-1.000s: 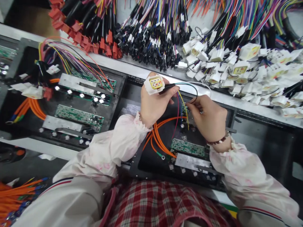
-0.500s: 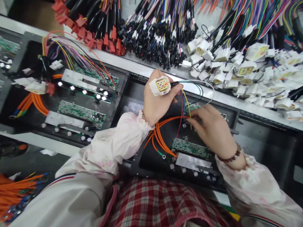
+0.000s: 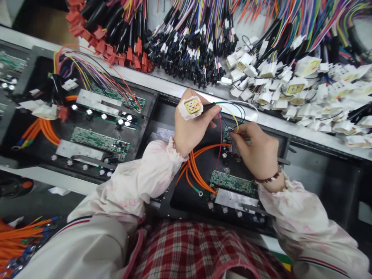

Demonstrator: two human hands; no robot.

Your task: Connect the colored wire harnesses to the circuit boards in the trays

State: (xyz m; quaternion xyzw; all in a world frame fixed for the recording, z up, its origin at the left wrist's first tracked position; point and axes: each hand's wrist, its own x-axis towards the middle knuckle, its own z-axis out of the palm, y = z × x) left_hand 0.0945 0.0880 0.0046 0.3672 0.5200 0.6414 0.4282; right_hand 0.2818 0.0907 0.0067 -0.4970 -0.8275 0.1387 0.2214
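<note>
A: Where is the white plug [image 3: 192, 107] held?

B: It is carried over the middle tray [image 3: 167, 204], against the back of the left hand [image 3: 190, 133], with its black sleeve [image 3: 208, 105] pinched between the fingers.

A: And the right hand [image 3: 257, 149]?

B: Its fingers are closed — the yellow wire [image 3: 234, 115] is gripped near that tray's far board [image 3: 227, 136]. Whether the white wire [image 3: 257, 111], curving toward the same hand, is gripped too cannot be told.

A: How much is done?

B: In the left tray [image 3: 145, 121], a bundle of wires [image 3: 95, 68] has been led to a green board [image 3: 138, 102] on the far side. In the middle tray, orange cables [image 3: 195, 172] are laid in, and the red wire [image 3: 220, 135] is stretched toward the near board [image 3: 232, 183]; whether it is fastened there cannot be made out.

A: And what is left?

B: The plug is not yet laid down, nor is the yellow wire settled — so the middle tray is judged less finished than the left one.
</note>
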